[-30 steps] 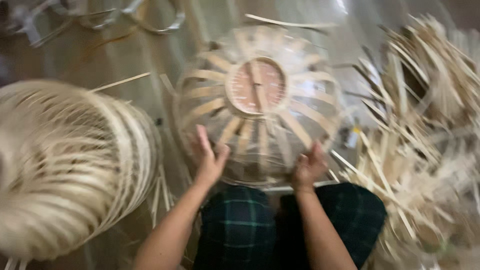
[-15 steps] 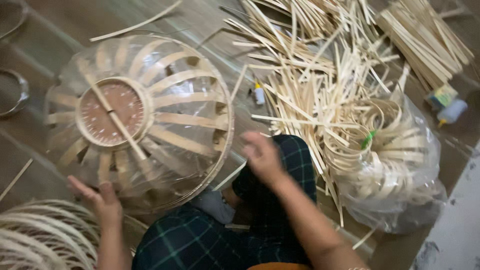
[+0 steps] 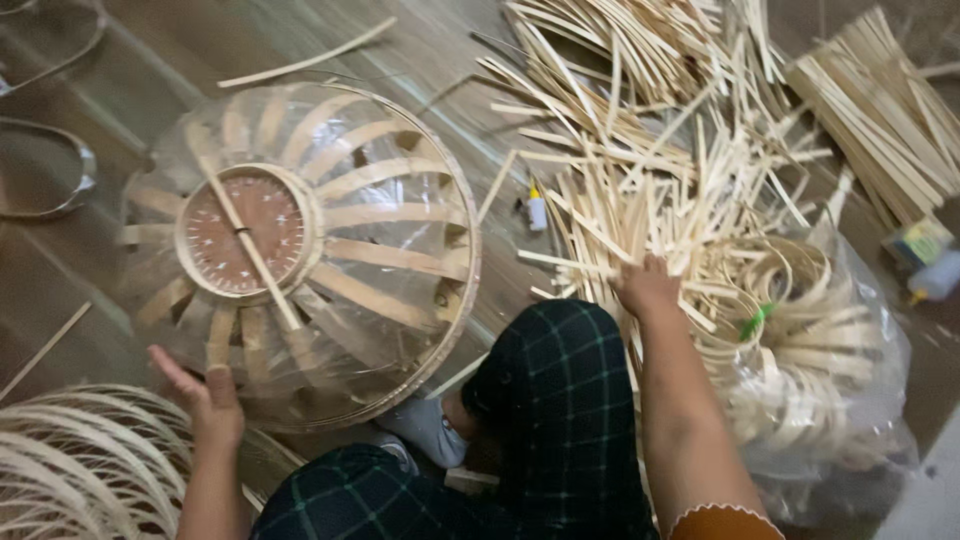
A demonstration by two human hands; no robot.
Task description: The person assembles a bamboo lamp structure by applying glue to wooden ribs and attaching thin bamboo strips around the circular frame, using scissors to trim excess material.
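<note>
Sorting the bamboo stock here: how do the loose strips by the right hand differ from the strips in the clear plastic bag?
The loose strips lie straight and scattered across the floor under the right hand; the bagged strips are curled into coils. The loose strips lie bare, while the bagged strips sit inside the clear plastic bag. Both are pale, thin and flat.

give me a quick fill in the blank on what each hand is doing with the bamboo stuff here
1. The left hand rests on the rim of the round domed bamboo-slat frame wrapped in clear ____ film.
2. The right hand reaches into the loose pile of pale bamboo ____.
3. A small white glue bottle with a ____ tip lies on the wooden floor between frame and pile.

Missing words: plastic; strips; yellow
</note>
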